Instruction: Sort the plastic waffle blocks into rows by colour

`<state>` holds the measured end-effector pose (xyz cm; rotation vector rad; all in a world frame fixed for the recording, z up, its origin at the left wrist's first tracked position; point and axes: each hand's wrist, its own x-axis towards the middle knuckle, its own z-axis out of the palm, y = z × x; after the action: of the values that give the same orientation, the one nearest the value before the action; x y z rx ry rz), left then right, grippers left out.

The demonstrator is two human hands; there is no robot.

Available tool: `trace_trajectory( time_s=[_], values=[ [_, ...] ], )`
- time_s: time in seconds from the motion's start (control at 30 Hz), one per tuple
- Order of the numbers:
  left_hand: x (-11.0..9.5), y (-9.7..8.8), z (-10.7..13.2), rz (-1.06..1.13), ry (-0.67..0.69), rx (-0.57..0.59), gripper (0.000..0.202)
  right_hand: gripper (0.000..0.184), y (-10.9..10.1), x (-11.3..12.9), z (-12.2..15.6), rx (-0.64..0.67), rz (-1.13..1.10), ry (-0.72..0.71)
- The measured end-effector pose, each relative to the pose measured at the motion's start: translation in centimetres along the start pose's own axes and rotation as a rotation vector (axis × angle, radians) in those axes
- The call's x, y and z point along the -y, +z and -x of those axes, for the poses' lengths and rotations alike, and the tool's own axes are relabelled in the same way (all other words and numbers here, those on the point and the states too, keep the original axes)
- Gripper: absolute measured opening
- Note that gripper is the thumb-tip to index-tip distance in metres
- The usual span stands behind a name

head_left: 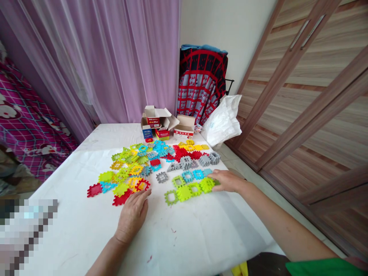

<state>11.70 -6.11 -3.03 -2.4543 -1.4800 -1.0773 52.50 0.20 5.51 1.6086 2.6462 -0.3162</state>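
The left hand [132, 214] lies palm down on the desk [201, 237] with its fingers spread. Its grip is open and holds nothing, and the fingertips just touch a red tile [143, 185] at its twelve o'clock. Flat like that, it looks to be bracing on the cloth rather than picking anything up.

The right hand [227, 181] reaches in from four o'clock and lays its fingers on the end piece of a green strip [188, 191]. This is a row of joined tiles running off toward the hand's nine o'clock, with a few blue tiles [193, 175] locked on along the far side. Its grip is open too: the fingers press from above, probably to pin the strip against the desk, and nothing is lifted. The thumb is out of sight behind the hand.

The loose pile [143, 161] sits at twelve o'clock of the left hand, with its colours roughly bunched. How many of its pieces are joined is hard to tell. Beyond it, at the far edge, small open boxes [163, 126] stand together, their print too small to read. A white bag [224, 120] at one o'clock sits by the desk corner, its contents hidden. A blurred patch [25, 230] covers the near corner at eight o'clock, and the bed [25, 126] at nine is cut off.
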Motion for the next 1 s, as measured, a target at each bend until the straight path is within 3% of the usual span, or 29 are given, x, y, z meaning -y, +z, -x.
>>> trace_trajectory(
  time_s=[0.23, 0.43, 1.0],
  values=[
    [-0.3, -0.2, -0.2, 0.01, -0.016, 0.013, 0.034, 0.04, 0.0, 0.7, -0.2, 0.051, 0.032, 0.003],
    [0.0, -0.2, -0.1, 0.02, -0.037, 0.032, 0.033, 0.063, 0.5, 0.1, 0.1, 0.039, -0.046, 0.067],
    [0.0, -0.1, -0.2, 0.012, 0.002, -0.001, 0.029, 0.059, 1.7, 0.5, -0.3, 0.062, 0.01, 0.052]
  ],
)
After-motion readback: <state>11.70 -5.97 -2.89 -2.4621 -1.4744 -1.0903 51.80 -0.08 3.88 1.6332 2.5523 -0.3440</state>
